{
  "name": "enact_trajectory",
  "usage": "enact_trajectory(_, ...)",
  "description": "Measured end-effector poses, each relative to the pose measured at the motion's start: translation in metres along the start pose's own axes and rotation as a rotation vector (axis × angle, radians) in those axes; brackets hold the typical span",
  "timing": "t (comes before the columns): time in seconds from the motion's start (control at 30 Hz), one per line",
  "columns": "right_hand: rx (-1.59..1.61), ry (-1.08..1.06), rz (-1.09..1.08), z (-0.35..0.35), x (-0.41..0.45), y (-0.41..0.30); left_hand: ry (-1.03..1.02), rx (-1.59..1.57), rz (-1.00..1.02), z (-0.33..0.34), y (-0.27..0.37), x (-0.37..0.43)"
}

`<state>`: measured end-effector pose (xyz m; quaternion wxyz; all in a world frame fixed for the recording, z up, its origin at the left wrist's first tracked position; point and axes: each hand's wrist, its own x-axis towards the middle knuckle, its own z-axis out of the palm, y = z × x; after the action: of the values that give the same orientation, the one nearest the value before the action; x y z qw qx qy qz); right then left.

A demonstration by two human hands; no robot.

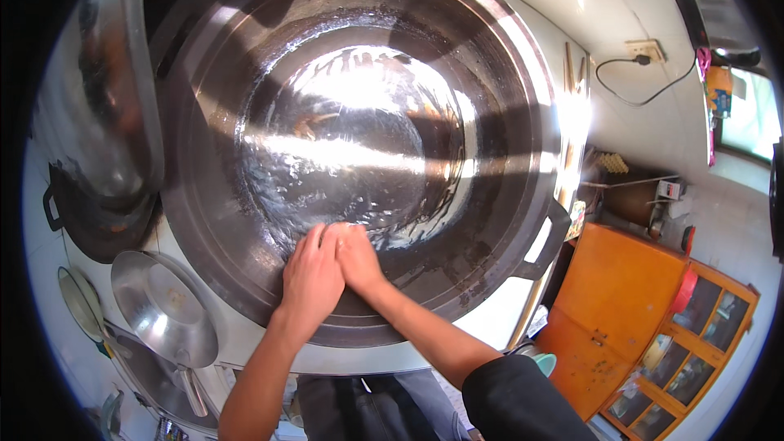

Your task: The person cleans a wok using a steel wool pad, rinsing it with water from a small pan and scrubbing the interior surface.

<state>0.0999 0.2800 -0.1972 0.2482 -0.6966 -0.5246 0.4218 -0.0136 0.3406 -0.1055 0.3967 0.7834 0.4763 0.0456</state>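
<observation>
A very large dark metal wok (490, 220) with loop handles takes up the middle of the view. Shallow water (343, 180) lies in its bowl, shining with glare. Over the near edge of that water, my left hand (313, 275) and my right hand (358, 257) are pressed against each other. The left fingers lie bent beside the right hand, which is curled like a fist. Whether anything is between the palms is hidden. A small brownish patch (306, 125) shows in the water, too blurred by glare to name.
Left of the wok stand a large metal lid (116, 153), a smaller dark pan (101, 233) and a steel pan (162, 300) with a handle, beside a sink (165, 380). To the right are a wall socket (644, 51) with a plugged cord and an orange wooden cabinet (618, 294).
</observation>
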Motion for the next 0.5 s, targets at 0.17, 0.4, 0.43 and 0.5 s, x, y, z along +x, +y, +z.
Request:
enact_trajectory(0.17, -0.109, 0.102, 0.252, -0.109, -0.028, -0.014, -0.417, 0.200, 0.050, 0.011, -0.017, 0.036)
enact_trajectory(0.4, -0.657, 0.216, -0.110, -0.227, -0.093, 0.001, -0.382, -0.115, 0.038, 0.018, -0.010, 0.031)
enact_trajectory(0.43, -0.639, 0.216, -0.097, -0.226, -0.094, 0.002, -0.399, -0.102, 0.031, 0.020, -0.011, 0.031)
enact_trajectory(0.5, -0.710, 0.079, -0.232, -0.221, -0.092, 0.006, -0.482, -0.072, 0.148, 0.022, -0.018, 0.033)
